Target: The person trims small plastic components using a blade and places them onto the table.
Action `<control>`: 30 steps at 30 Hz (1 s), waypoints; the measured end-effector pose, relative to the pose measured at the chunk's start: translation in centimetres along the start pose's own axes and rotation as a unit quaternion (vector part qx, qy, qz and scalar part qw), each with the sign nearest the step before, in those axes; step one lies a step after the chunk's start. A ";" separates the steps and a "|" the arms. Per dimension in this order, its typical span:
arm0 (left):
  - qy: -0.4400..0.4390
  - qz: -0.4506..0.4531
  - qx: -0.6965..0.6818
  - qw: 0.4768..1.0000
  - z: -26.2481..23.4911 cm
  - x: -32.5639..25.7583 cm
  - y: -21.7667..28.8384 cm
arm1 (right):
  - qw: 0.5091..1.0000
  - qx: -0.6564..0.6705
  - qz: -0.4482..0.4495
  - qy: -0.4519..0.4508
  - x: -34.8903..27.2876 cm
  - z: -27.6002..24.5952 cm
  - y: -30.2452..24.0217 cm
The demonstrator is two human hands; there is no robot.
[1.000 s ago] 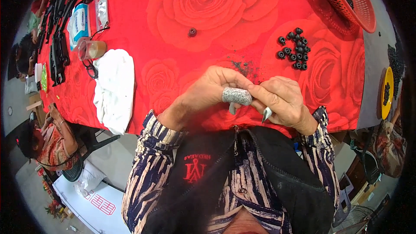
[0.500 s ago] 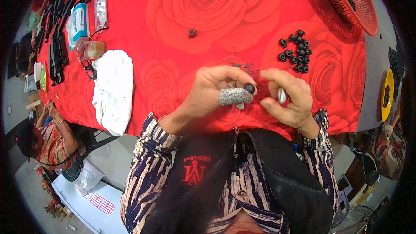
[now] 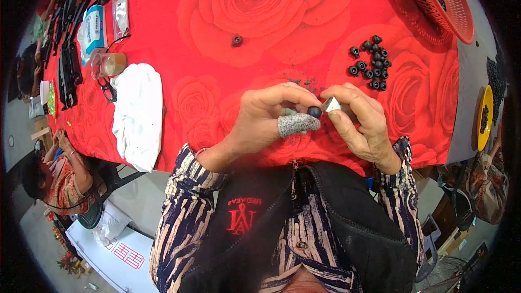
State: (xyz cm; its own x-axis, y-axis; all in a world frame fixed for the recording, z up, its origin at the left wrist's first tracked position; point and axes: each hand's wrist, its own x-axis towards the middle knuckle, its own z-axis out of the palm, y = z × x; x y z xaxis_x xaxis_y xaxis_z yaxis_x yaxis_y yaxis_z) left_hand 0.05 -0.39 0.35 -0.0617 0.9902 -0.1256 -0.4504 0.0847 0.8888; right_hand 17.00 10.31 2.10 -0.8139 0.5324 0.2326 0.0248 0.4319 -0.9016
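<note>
My left hand point(image 3: 255, 116), its thumb in a grey speckled cloth cover point(image 3: 297, 125), pinches a small round black knob point(image 3: 314, 112) between thumb and forefinger. Close against its right side, my right hand point(image 3: 362, 122) grips a small silver-white piece point(image 3: 332, 104) with a pointed shape, held between thumb and fingers; its exact kind is not clear. The piece is beside the knob, and I cannot tell whether they touch. Dark crumbs point(image 3: 307, 82) lie on the red cloth just beyond my fingers. Right of my hands sits a cluster of several similar black knobs point(image 3: 376, 65).
One lone knob point(image 3: 236, 40) lies farther off. A red basket point(image 3: 461, 19) of black parts stands at far right, a yellow dish point(image 3: 485, 122) below it. To the left are a white cloth point(image 3: 138, 114), a cup point(image 3: 115, 64), a wipes pack point(image 3: 95, 27) and long black parts point(image 3: 69, 70).
My right hand has come left toward the knob. The silver-white piece has shifted from between its fingers to the fingertips. My left hand keeps the knob nearly in place.
</note>
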 end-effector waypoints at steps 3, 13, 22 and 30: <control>0.003 0.013 0.017 1.000 0.2 -0.1 -0.1 | 0.999 -0.001 0.018 -0.028 0.2 -0.2 -0.3; -0.002 0.064 0.082 0.995 -0.1 0.0 -0.7 | 1.000 -0.008 0.012 -0.028 0.0 -0.3 0.1; 0.006 0.049 0.093 0.994 0.0 0.1 -0.5 | 0.998 -0.015 0.020 -0.049 0.0 -0.4 0.0; -0.005 0.085 0.103 0.991 -0.1 0.2 -0.7 | 0.999 -0.037 0.028 -0.002 0.2 -0.5 -0.3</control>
State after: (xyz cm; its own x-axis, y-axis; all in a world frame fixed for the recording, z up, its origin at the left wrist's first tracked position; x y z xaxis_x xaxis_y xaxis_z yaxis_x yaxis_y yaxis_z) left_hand 0.21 -0.25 -0.35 -0.1126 0.9930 0.0369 -0.2418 -0.0634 0.9683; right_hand 17.15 10.70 2.58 -0.8119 0.5549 0.1816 0.1133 0.4548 -0.8834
